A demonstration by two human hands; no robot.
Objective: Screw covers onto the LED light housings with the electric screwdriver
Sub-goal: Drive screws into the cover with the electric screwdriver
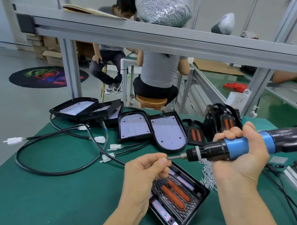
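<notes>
Pinching a screw (167, 158) against the bit of the electric screwdriver (246, 146), gripped in the right hand (240, 158), the left hand's fingers (158, 164) are curled. Below, one covered housing (178, 197) is laid on the bench (42, 207); several uncovered housings (151, 129) are left.

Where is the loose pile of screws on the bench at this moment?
In the head view the loose screws lie on the green mat, right of the covered housing and under the right hand holding the electric screwdriver.

matt green table mat (51, 201), glossy plastic screwdriver (246, 145)
</notes>
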